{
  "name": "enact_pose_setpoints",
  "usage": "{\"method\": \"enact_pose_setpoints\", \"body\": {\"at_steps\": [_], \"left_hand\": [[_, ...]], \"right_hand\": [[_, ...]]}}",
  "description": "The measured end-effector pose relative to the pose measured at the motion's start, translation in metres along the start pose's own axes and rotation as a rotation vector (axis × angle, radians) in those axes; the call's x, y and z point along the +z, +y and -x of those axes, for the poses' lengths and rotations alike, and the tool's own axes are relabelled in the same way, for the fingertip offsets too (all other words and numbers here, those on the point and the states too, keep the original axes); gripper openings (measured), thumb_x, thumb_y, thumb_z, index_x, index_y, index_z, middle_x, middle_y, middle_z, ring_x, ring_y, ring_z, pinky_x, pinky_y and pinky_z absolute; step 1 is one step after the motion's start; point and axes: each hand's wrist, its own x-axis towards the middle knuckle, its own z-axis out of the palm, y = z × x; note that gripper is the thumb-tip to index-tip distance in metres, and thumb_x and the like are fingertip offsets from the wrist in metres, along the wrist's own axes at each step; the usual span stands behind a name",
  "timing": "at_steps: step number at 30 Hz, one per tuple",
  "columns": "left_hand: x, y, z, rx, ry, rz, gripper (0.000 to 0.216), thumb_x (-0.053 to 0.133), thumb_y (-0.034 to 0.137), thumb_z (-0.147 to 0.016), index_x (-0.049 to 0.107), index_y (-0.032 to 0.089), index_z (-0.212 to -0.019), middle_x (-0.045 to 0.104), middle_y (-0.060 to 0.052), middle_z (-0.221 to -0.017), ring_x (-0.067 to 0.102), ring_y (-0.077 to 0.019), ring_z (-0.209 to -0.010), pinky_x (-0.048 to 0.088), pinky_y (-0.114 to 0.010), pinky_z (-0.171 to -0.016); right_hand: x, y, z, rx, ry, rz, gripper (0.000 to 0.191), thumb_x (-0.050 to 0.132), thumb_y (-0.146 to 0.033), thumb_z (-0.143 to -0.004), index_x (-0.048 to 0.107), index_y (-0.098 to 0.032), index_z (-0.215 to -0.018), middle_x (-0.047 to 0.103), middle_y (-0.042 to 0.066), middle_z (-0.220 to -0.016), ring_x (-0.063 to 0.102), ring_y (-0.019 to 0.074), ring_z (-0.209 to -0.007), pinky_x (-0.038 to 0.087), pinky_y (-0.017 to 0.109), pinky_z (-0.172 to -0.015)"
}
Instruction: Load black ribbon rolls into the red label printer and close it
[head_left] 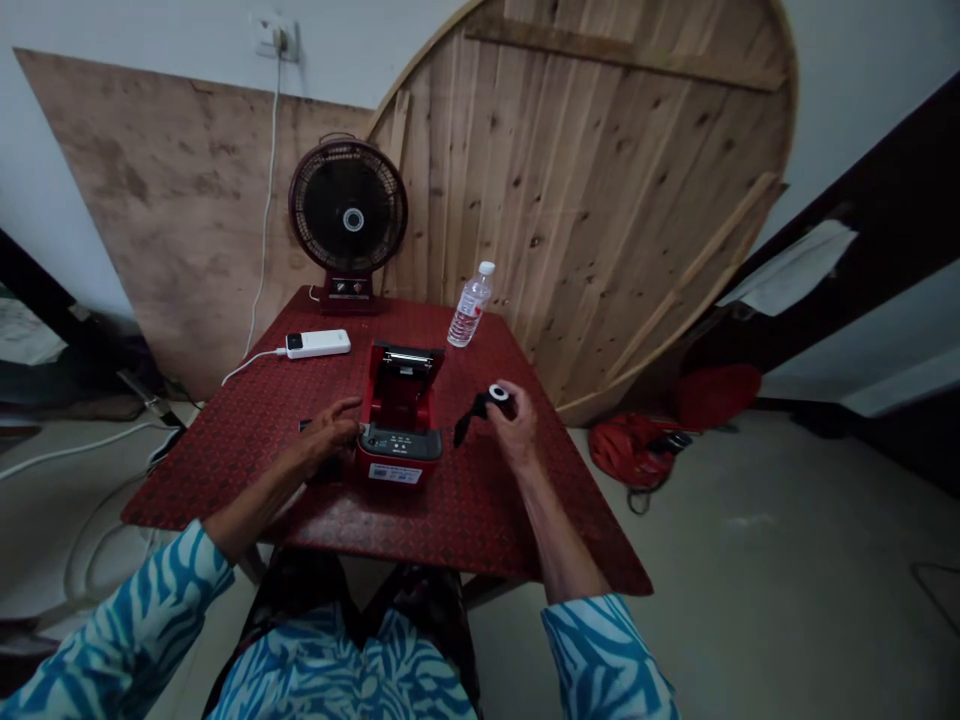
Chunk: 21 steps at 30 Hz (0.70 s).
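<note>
A red and black label printer [398, 462] stands on the table with its lid raised and its inside showing. My left hand [330, 437] is at the printer's left side, fingers bent against its edge. Partly hidden beneath that hand lies a dark object I cannot make out. Right of the printer, my right hand [516, 428] holds up a small roll [498, 394] with a white end and a dark core hole. A black strip [466, 418] hangs from the roll toward the printer.
The red patterned table [480, 520] carries a white power bank [319, 344] with a cable, a water bottle [471, 306] and a dark red fan [349, 215] at the back. A round wooden board [592, 190] leans on the wall. A red bag [630, 452] lies on the floor.
</note>
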Motion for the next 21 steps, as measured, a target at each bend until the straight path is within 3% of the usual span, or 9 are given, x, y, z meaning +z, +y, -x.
{"method": "enact_pose_setpoints", "body": {"at_steps": [2,5,8,12,17,21], "left_hand": [[-0.003,0.006,0.005,0.055,0.003,-0.072,0.083,0.071,0.027,-0.059,0.04,0.009,-0.134,0.057,0.005,-0.057,0.052,-0.0123,-0.05,0.038,-0.022,-0.049],[-0.022,0.018,0.011,0.199,0.054,-0.197,0.074,0.073,0.039,-0.064,0.048,0.011,-0.128,0.057,0.004,-0.059,0.049,-0.0108,-0.049,0.037,-0.022,-0.049],[-0.05,0.024,0.011,0.367,0.225,-0.292,0.06,0.07,0.045,-0.068,0.058,0.014,-0.118,0.06,0.001,-0.066,0.05,-0.0108,-0.053,0.039,-0.022,-0.053],[-0.075,0.011,0.007,0.382,0.342,-0.475,0.044,0.073,0.042,-0.064,0.066,0.016,-0.099,0.065,-0.005,-0.079,0.059,-0.0183,-0.073,0.045,-0.025,-0.063],[-0.076,-0.006,0.003,0.391,0.247,-0.69,0.039,0.076,0.03,-0.062,0.071,0.022,-0.1,0.067,-0.009,-0.102,0.058,-0.0274,-0.1,0.046,-0.031,-0.081],[-0.074,-0.007,-0.002,0.368,0.151,-0.763,0.034,0.075,0.024,-0.06,0.073,0.022,-0.094,0.069,-0.009,-0.094,0.059,-0.0288,-0.1,0.044,-0.034,-0.088]], "right_hand": [[0.005,0.031,0.007,0.072,-0.013,0.019,0.039,0.061,-0.038,-0.066,0.061,-0.017,-0.099,0.065,0.01,-0.102,0.059,0.0248,-0.098,0.043,0.047,-0.093],[0.011,0.052,0.021,0.094,-0.044,0.02,0.042,0.063,-0.041,-0.064,0.06,-0.018,-0.099,0.066,0.009,-0.101,0.059,0.0261,-0.098,0.041,0.05,-0.094],[0.012,0.054,0.026,0.11,-0.083,0.013,0.048,0.063,-0.045,-0.064,0.059,-0.017,-0.104,0.064,0.011,-0.108,0.057,0.0275,-0.105,0.039,0.051,-0.098],[0.004,0.047,0.028,0.177,-0.106,-0.051,0.062,0.064,-0.05,-0.064,0.055,-0.017,-0.116,0.057,0.015,-0.125,0.052,0.0283,-0.117,0.035,0.05,-0.104],[-0.027,0.039,0.045,0.304,-0.071,-0.182,0.076,0.062,-0.055,-0.068,0.044,-0.017,-0.131,0.051,0.017,-0.133,0.054,0.0269,-0.118,0.041,0.046,-0.101],[-0.053,0.037,0.066,0.333,0.025,-0.132,0.066,0.062,-0.055,-0.07,0.05,-0.02,-0.126,0.057,0.014,-0.126,0.056,0.0264,-0.115,0.043,0.046,-0.101]]}}
